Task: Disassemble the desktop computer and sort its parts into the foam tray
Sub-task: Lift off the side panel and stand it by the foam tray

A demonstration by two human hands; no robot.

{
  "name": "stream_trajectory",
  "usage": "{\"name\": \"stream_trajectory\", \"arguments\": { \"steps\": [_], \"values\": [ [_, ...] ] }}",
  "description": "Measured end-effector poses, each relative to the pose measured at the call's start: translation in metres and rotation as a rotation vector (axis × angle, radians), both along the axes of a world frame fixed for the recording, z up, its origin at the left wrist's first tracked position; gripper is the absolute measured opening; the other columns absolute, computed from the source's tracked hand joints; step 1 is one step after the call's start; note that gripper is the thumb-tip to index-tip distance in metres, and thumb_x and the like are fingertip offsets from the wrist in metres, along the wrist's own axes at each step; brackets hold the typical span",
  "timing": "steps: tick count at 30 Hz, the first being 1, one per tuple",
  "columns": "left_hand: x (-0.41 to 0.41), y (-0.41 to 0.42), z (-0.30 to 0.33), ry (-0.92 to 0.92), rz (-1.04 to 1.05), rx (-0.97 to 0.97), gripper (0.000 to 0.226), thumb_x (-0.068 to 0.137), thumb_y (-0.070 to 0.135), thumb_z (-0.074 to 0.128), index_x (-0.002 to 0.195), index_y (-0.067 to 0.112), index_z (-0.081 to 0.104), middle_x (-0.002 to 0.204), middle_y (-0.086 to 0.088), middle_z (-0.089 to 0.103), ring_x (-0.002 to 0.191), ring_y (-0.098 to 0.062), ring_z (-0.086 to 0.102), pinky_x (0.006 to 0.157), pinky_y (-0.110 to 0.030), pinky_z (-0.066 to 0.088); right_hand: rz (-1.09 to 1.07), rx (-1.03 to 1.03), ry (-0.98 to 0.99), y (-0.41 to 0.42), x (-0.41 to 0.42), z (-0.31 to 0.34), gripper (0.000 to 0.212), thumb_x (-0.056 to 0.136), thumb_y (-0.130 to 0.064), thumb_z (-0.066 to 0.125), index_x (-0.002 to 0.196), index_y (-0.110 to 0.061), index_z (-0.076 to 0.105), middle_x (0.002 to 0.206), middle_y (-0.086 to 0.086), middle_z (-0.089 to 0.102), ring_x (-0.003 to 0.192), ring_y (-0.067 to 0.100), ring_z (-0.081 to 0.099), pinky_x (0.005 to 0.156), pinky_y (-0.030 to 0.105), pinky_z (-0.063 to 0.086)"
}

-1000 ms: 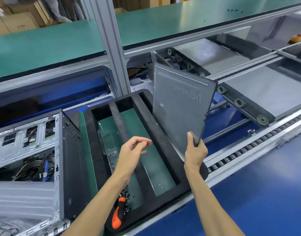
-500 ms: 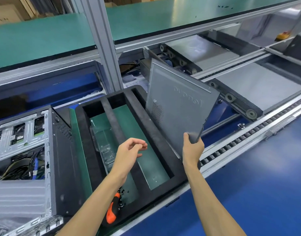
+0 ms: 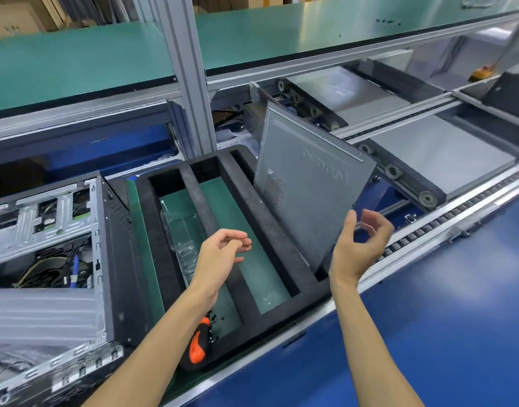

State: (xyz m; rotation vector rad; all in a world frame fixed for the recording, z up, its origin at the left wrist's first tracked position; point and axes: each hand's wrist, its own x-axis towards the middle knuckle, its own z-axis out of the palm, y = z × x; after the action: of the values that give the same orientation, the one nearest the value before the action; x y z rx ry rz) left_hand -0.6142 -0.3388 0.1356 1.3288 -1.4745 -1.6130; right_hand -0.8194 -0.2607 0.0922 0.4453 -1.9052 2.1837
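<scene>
Two bare hands hover over the foam tray [image 3: 253, 198], neither grip holding anything.
The side panel [image 3: 311, 186] stands tilted in the tray's right slot; the right hand [image 3: 359, 248] is spread just beside its near edge, the left hand [image 3: 220, 255] loosely curled. The computer case [image 3: 61, 251] lies left on the bench.
</scene>
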Motion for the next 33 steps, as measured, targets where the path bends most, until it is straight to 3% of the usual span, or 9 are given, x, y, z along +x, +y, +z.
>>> {"name": "stream_trajectory", "arguments": {
  "steps": [4, 7, 15, 19, 23, 25, 28, 30, 33],
  "values": [
    [0.016, 0.006, 0.014, 0.02, 0.001, -0.041, 0.023, 0.097, 0.002, 0.048, 0.101, 0.011, 0.069, 0.096, -0.001, 0.076, 0.093, -0.012, 0.073, 0.087, -0.037, 0.058, 0.195, -0.015, 0.103, -0.004, 0.034, 0.027, 0.006, 0.099, -0.025, 0.061, 0.096, -0.029, 0.063, 0.092, -0.015, 0.064, 0.084, 0.018, 0.061, 0.077, 0.039, 0.053],
    [0.034, 0.007, 0.028, 0.035, 0.015, -0.086, 0.025, 0.097, 0.003, 0.047, 0.099, 0.015, 0.069, 0.095, 0.002, 0.076, 0.093, -0.011, 0.073, 0.08, -0.03, 0.057, 0.361, -0.008, 0.102, -0.016, 0.075, 0.048, 0.013, 0.1, -0.024, 0.057, 0.095, -0.031, 0.066, 0.092, -0.012, 0.068, 0.088, 0.02, 0.065, 0.079, 0.035, 0.054],
    [0.137, 0.003, 0.066, 0.047, 0.155, -0.371, 0.03, 0.093, 0.001, 0.05, 0.094, 0.024, 0.069, 0.094, 0.006, 0.075, 0.095, -0.011, 0.071, 0.086, -0.032, 0.056, 0.839, 0.037, 0.026, -0.05, 0.213, 0.081, 0.016, 0.1, -0.016, 0.055, 0.094, -0.019, 0.069, 0.092, -0.009, 0.07, 0.091, 0.015, 0.068, 0.08, 0.034, 0.055],
    [0.205, 0.0, 0.078, -0.036, 0.262, -0.482, 0.036, 0.088, -0.008, 0.047, 0.092, 0.021, 0.067, 0.089, 0.007, 0.073, 0.09, -0.01, 0.069, 0.083, -0.026, 0.055, 1.127, 0.213, 0.176, -0.066, 0.281, 0.091, 0.016, 0.097, -0.012, 0.059, 0.1, -0.02, 0.072, 0.093, -0.011, 0.072, 0.089, 0.009, 0.068, 0.076, 0.017, 0.05],
    [0.285, -0.002, 0.078, -0.234, 0.429, -0.571, 0.033, 0.091, -0.002, 0.05, 0.092, 0.028, 0.064, 0.09, 0.013, 0.069, 0.087, 0.001, 0.063, 0.076, -0.012, 0.047, 1.351, 0.534, 0.415, -0.087, 0.35, 0.092, 0.018, 0.097, -0.022, 0.063, 0.114, -0.022, 0.07, 0.104, -0.009, 0.07, 0.093, 0.005, 0.063, 0.083, 0.025, 0.053],
    [0.324, -0.002, 0.07, -0.411, 0.467, -0.596, 0.024, 0.095, 0.008, 0.051, 0.098, 0.029, 0.061, 0.099, 0.013, 0.066, 0.092, 0.001, 0.06, 0.079, -0.019, 0.046, 1.394, 0.638, 0.493, -0.096, 0.377, 0.09, 0.026, 0.097, -0.028, 0.064, 0.122, -0.02, 0.067, 0.111, -0.007, 0.068, 0.1, 0.008, 0.061, 0.089, 0.027, 0.051],
    [0.37, -0.003, 0.053, -0.735, 0.469, -0.651, 0.021, 0.095, 0.015, 0.054, 0.114, 0.02, 0.059, 0.114, -0.002, 0.064, 0.102, -0.022, 0.06, 0.088, -0.042, 0.048, 1.403, 0.739, 0.608, -0.114, 0.41, 0.088, 0.042, 0.096, -0.034, 0.065, 0.134, -0.015, 0.061, 0.13, 0.002, 0.066, 0.119, 0.018, 0.06, 0.101, 0.034, 0.049],
    [0.388, -0.004, 0.04, -0.882, 0.453, -0.682, 0.026, 0.095, 0.015, 0.056, 0.121, 0.012, 0.058, 0.119, -0.009, 0.063, 0.105, -0.032, 0.059, 0.092, -0.046, 0.043, 1.387, 0.837, 0.699, -0.128, 0.427, 0.084, 0.053, 0.095, -0.038, 0.066, 0.141, -0.016, 0.054, 0.138, 0.004, 0.06, 0.127, 0.021, 0.055, 0.104, 0.038, 0.047],
    [0.4, 0.0, 0.021, -0.781, 0.48, -0.57, 0.028, 0.098, 0.015, 0.053, 0.125, 0.007, 0.057, 0.124, -0.012, 0.06, 0.114, -0.033, 0.056, 0.098, -0.046, 0.042, 1.397, 1.057, 0.782, -0.142, 0.444, 0.071, 0.074, 0.092, -0.047, 0.068, 0.153, -0.018, 0.038, 0.149, 0.007, 0.049, 0.136, 0.026, 0.047, 0.108, 0.044, 0.043]
  ]
}}
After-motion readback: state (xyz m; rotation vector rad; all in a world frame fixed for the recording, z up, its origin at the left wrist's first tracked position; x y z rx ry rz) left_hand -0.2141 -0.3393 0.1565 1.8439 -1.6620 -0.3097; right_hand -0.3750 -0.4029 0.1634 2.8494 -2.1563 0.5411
